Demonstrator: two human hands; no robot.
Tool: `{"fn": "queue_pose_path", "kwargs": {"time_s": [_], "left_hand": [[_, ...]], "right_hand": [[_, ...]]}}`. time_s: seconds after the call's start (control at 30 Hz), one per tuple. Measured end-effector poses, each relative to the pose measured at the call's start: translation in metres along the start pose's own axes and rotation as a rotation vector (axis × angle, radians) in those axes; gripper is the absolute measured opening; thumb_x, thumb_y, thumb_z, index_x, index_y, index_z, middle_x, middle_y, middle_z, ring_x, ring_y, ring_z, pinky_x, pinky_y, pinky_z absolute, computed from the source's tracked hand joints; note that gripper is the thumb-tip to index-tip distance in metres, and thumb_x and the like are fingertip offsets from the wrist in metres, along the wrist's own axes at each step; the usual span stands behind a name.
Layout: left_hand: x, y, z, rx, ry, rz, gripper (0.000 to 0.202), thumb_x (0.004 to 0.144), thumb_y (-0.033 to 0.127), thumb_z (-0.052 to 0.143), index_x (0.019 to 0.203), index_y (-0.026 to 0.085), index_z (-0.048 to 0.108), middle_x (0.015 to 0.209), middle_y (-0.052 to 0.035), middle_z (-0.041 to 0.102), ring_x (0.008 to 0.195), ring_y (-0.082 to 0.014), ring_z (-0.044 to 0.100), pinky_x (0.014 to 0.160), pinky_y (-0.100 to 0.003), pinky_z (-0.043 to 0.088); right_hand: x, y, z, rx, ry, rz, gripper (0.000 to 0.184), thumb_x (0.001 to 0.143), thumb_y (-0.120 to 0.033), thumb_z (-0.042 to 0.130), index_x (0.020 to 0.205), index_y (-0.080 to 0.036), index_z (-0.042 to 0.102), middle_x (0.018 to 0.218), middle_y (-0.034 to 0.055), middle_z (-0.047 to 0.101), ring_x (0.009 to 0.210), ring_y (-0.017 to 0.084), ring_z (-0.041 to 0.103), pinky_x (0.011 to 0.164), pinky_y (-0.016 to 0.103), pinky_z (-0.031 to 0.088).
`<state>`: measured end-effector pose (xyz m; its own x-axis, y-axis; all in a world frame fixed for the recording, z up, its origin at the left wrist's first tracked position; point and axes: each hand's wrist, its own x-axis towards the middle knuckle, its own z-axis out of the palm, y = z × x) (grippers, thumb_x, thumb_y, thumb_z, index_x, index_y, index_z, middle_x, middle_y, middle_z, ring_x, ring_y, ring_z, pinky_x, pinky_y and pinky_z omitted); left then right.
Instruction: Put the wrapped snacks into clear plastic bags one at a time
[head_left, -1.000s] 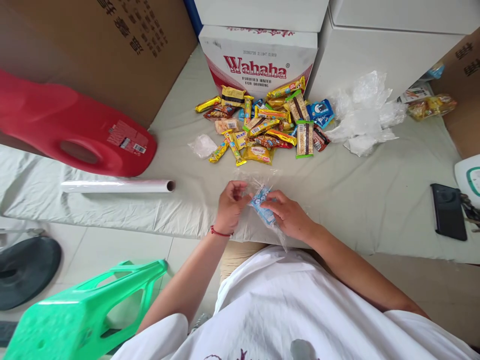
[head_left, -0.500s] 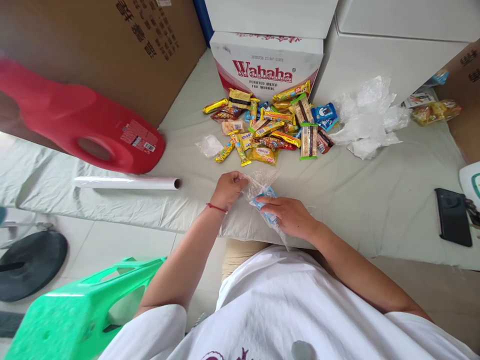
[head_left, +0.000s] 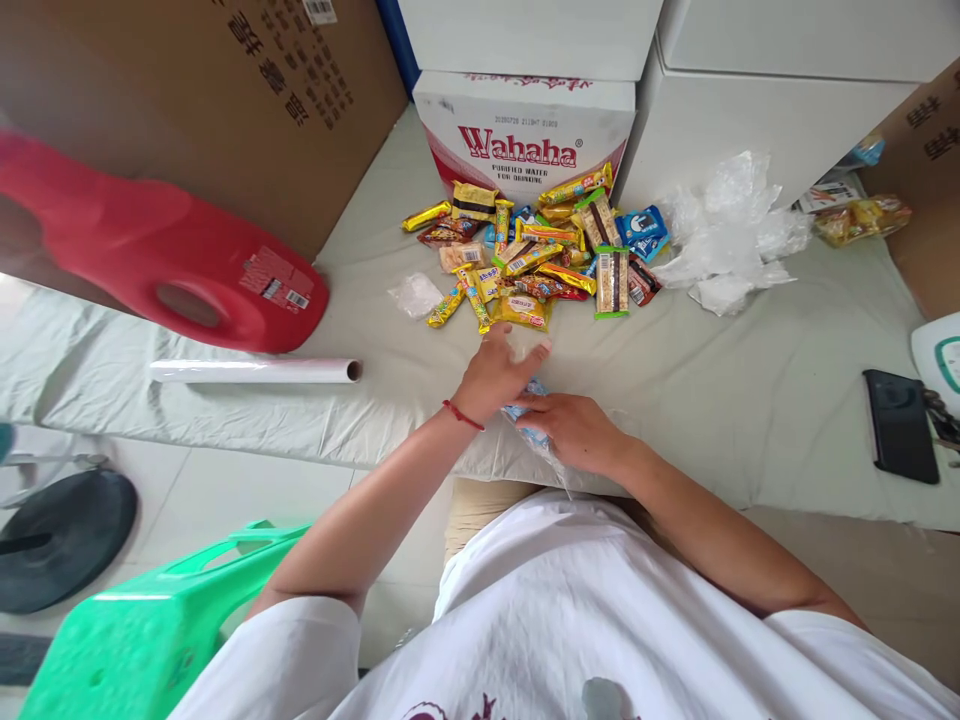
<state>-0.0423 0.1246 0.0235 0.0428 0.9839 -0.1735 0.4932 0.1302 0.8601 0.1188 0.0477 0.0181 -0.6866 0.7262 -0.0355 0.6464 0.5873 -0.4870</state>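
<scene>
My right hand grips a blue-and-white snack packet wrapped in clear plastic film, close to the front edge of the covered surface. Loose film trails below it. Just beyond, my left hand lies over the far end of the film, thumb and fingers apart; part of the packet is hidden under it. A pile of wrapped snacks fills the area in front, with a yellow packet and a thin yellow stick nearest my left fingertips.
Crumpled clear film lies right of the pile, and a small wad of it to the left. A film roll and a red jug are on the left. A Wahaha carton stands behind; a phone lies far right.
My left hand has moved right and spread its thumb and fingers over the film it was pinching. My right hand stays on the blue-and-white packet.
</scene>
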Motion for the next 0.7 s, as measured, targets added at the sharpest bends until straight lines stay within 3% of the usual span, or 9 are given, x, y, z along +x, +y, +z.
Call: {"fn": "queue_pose_path", "kwargs": {"time_s": [0.07, 0.13, 0.23, 0.3, 0.37, 0.5, 0.6, 0.7], "left_hand": [[0.000, -0.005, -0.002, 0.072, 0.032, 0.059, 0.074, 0.059, 0.034, 0.090, 0.123, 0.019, 0.056, 0.107, -0.0085, 0.065, 0.100, -0.0274, 0.066, 0.091, -0.041, 0.052], [0.005, -0.014, -0.009, -0.048, 0.051, -0.037, 0.082, 0.054, 0.021, 0.092, 0.127, 0.019, 0.054, 0.106, -0.0072, 0.063, 0.095, -0.0250, 0.066, 0.089, -0.041, 0.053], [0.013, -0.032, -0.025, -0.338, 0.073, -0.271, 0.070, 0.063, 0.010, 0.085, 0.124, 0.017, 0.051, 0.096, -0.0034, 0.061, 0.077, -0.0165, 0.065, 0.078, -0.037, 0.053], [0.014, -0.043, -0.035, -0.438, 0.086, -0.342, 0.056, 0.070, 0.010, 0.082, 0.116, 0.017, 0.052, 0.093, -0.0037, 0.061, 0.074, -0.0151, 0.065, 0.074, -0.037, 0.054], [0.013, -0.051, -0.041, -0.484, 0.100, -0.362, 0.047, 0.069, 0.009, 0.083, 0.105, 0.017, 0.055, 0.089, -0.0039, 0.062, 0.075, -0.0158, 0.066, 0.074, -0.037, 0.054], [0.005, -0.057, -0.045, -0.536, 0.076, -0.358, 0.048, 0.051, 0.012, 0.092, 0.090, 0.016, 0.065, 0.080, -0.0005, 0.064, 0.073, -0.0139, 0.064, 0.075, -0.033, 0.053], [0.001, -0.055, -0.046, -0.488, -0.026, -0.349, 0.048, 0.039, 0.021, 0.097, 0.078, 0.013, 0.071, 0.071, -0.0001, 0.067, 0.069, -0.0142, 0.062, 0.072, -0.031, 0.050], [0.001, -0.054, -0.046, -0.457, -0.045, -0.319, 0.042, 0.037, 0.028, 0.096, 0.067, 0.014, 0.071, 0.064, -0.0005, 0.068, 0.065, -0.0144, 0.061, 0.068, -0.030, 0.048]], "right_hand": [[0.000, 0.000, -0.001, -0.020, -0.009, -0.002, 0.049, 0.082, 0.004, 0.055, 0.114, -0.026, 0.076, 0.140, 0.0009, 0.067, 0.115, 0.023, 0.071, 0.089, 0.034, 0.059], [-0.001, 0.001, -0.002, -0.008, -0.012, -0.002, 0.051, 0.081, 0.005, 0.055, 0.115, -0.026, 0.075, 0.145, 0.0002, 0.064, 0.116, 0.023, 0.071, 0.090, 0.034, 0.059], [-0.003, 0.004, -0.003, 0.047, -0.006, -0.007, 0.054, 0.081, 0.006, 0.054, 0.118, -0.026, 0.075, 0.154, -0.0028, 0.056, 0.119, 0.022, 0.070, 0.093, 0.035, 0.059], [-0.003, 0.006, -0.004, 0.074, -0.004, -0.009, 0.055, 0.081, 0.006, 0.054, 0.117, -0.028, 0.075, 0.154, -0.0047, 0.056, 0.120, 0.022, 0.069, 0.094, 0.034, 0.058], [-0.002, 0.010, -0.005, 0.081, -0.011, -0.016, 0.054, 0.080, 0.007, 0.053, 0.115, -0.028, 0.075, 0.153, -0.0056, 0.057, 0.119, 0.021, 0.070, 0.095, 0.034, 0.058], [-0.002, 0.022, -0.002, 0.118, 0.003, -0.103, 0.054, 0.081, 0.006, 0.053, 0.118, -0.027, 0.072, 0.156, -0.0024, 0.054, 0.123, 0.022, 0.067, 0.100, 0.036, 0.057], [-0.006, 0.032, 0.007, 0.203, 0.117, -0.195, 0.061, 0.083, 0.008, 0.051, 0.132, -0.027, 0.064, 0.159, 0.0040, 0.049, 0.138, 0.023, 0.056, 0.111, 0.040, 0.051], [-0.011, 0.036, 0.016, 0.272, 0.244, -0.193, 0.070, 0.088, 0.007, 0.046, 0.149, -0.028, 0.047, 0.162, 0.0107, 0.042, 0.147, 0.023, 0.047, 0.112, 0.044, 0.050]]}}
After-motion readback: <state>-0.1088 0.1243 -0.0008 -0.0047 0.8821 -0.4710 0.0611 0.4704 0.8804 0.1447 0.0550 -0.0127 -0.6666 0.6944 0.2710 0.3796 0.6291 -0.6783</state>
